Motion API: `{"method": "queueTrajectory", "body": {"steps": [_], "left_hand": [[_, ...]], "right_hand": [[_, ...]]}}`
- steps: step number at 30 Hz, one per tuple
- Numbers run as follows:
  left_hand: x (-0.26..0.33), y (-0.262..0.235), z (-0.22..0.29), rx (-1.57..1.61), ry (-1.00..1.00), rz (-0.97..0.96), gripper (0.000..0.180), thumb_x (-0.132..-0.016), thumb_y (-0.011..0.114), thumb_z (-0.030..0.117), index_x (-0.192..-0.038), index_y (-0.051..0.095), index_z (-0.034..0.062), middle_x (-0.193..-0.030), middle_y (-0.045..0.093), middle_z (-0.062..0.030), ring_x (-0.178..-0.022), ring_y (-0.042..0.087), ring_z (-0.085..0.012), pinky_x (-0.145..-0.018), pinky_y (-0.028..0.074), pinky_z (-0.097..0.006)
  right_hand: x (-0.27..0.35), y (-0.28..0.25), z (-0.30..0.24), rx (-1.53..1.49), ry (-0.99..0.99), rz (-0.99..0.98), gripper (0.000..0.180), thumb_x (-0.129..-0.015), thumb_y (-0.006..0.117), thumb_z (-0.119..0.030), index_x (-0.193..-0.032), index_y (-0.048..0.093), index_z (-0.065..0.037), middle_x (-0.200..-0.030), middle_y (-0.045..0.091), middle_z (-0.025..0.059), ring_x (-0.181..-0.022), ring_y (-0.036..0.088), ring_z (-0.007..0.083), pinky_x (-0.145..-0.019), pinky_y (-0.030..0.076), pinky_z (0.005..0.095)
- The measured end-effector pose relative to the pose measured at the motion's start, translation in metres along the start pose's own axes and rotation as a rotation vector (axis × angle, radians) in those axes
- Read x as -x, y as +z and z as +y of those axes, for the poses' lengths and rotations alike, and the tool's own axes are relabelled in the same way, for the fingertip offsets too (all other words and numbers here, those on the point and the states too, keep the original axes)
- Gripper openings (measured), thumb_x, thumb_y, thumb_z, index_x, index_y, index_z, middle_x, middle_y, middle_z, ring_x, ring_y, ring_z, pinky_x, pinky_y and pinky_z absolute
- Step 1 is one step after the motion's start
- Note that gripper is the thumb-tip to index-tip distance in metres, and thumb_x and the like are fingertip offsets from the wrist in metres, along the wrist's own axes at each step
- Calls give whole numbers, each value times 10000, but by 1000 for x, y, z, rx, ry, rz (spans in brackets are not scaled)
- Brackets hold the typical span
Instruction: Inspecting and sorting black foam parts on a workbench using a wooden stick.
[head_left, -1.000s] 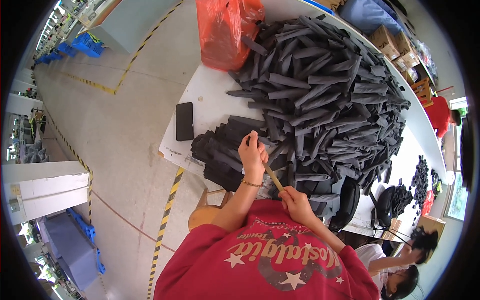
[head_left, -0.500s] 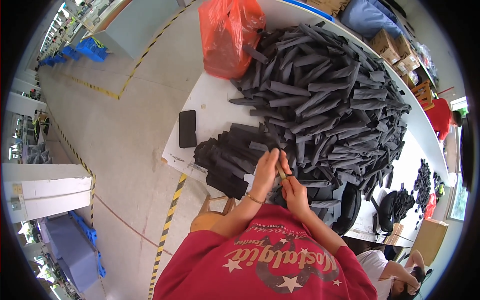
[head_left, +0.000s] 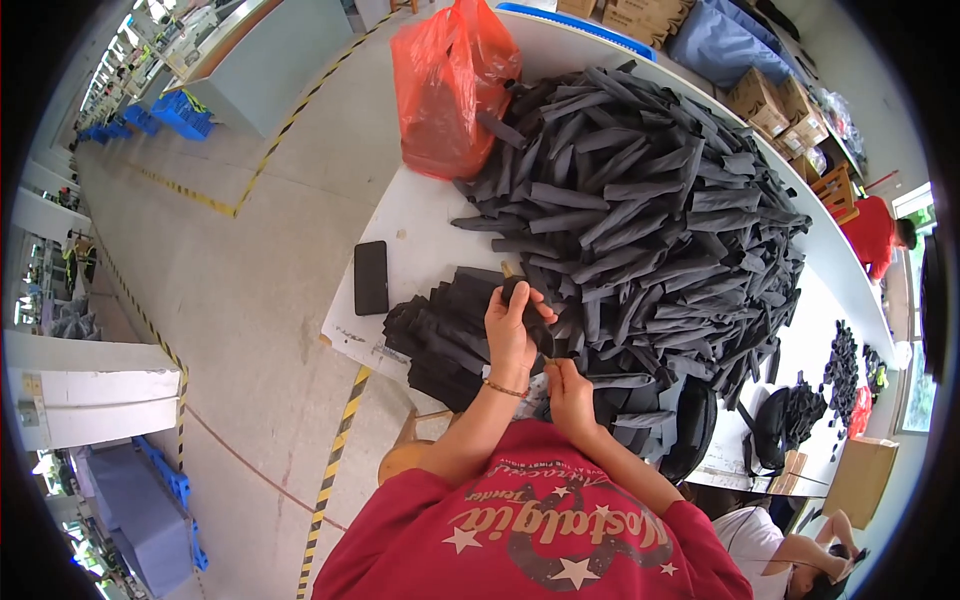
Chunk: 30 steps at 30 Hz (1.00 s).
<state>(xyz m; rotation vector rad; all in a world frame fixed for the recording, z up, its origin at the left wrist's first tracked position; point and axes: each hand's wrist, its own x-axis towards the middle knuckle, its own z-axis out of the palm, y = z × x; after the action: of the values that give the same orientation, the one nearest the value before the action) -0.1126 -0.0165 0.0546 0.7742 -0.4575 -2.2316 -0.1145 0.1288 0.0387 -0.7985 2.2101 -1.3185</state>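
My left hand (head_left: 512, 332), with a bracelet at the wrist, is closed around a dark fabric strip (head_left: 541, 336) above the near part of the table. The tip of a thin tan stick (head_left: 507, 269) pokes out beyond the strip's far end. Lower and to the right, my right hand (head_left: 572, 400) pinches what looks like the stick's near end, where a bit of tan shows at the fingertips. Left of my hands lies a spread stack of black fabric pieces (head_left: 440, 335). A large heap of dark grey fabric strips (head_left: 640, 220) rises just beyond them.
The white table (head_left: 425, 215) carries a red plastic bag (head_left: 440, 110) at its far left and a black phone (head_left: 371, 278) at its left edge. Black padded pieces (head_left: 690, 430) lie right. A wooden stool (head_left: 405, 458) stands below. Two other people are at the right.
My left hand has moved slightly left, and the dark strip now shows in it, around the stick. Earlier the tan stick lay bare between both hands. My right hand has shifted slightly down and left.
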Motion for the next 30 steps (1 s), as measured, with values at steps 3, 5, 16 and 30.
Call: {"method": "queueTrajectory", "body": {"steps": [3, 5, 16, 30], "left_hand": [[2, 7, 1, -41, 38, 50, 185, -913, 650, 188, -887, 506, 75, -749, 588, -33, -559, 601, -146, -488, 527, -307], [1, 9, 2, -38, 44, 66, 191, -912, 653, 190, -883, 501, 78, -745, 581, -32, -543, 588, -141, -469, 508, -302], [-31, -24, 28, -139, 34, 98, 257, -954, 588, 260, -914, 502, 21, -722, 577, -69, -421, 485, -128, -370, 371, -253], [-26, -53, -2, 5, -184, 218, 291, -1007, 464, 335, -845, 543, 106, -503, 332, 57, -359, 242, -59, -340, 189, -225]], "right_hand": [[5, 4, 5, 103, -86, 63, 99, -962, 495, -87, -956, 528, 6, -594, 531, 136, -511, 548, 238, -484, 424, 353], [7, 4, 4, 157, -104, 81, 77, -957, 502, -75, -959, 510, 1, -612, 537, 175, -529, 572, 302, -484, 430, 381], [42, -38, -3, 119, 24, -168, 68, -929, 555, -85, -950, 536, -24, -699, 582, 253, -645, 609, 431, -507, 449, 464], [52, -57, -18, 206, -12, -304, 117, -926, 550, -106, -890, 482, -18, -640, 563, 259, -641, 593, 447, -518, 446, 495]]}}
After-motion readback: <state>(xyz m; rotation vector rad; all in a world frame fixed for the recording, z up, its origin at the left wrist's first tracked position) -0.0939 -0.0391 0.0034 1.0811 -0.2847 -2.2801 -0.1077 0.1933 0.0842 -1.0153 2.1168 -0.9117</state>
